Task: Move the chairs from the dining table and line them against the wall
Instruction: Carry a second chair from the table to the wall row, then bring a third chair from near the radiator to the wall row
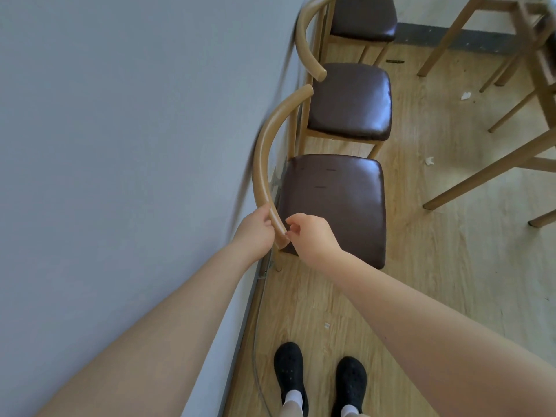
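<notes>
Three wooden chairs with dark brown padded seats stand in a row along the grey wall [120, 145]. The nearest chair [334, 203] has a curved tan backrest [267, 145] against the wall. My left hand [255, 233] grips the near end of that backrest from the wall side. My right hand [310, 236] hovers just right of the backrest's tip, fingers loosely curled and apart, touching it lightly at most. The middle chair [350, 100] and the far chair [362, 18] stand behind it. The dining table's wooden legs [481, 179] rise at the right.
Light wood flooring [436, 281] runs between the chairs and the table legs, with scraps of paper [429, 161] on it. A thin cable [258, 341] runs along the baseboard. My black shoes [290, 374] stand close behind the nearest chair.
</notes>
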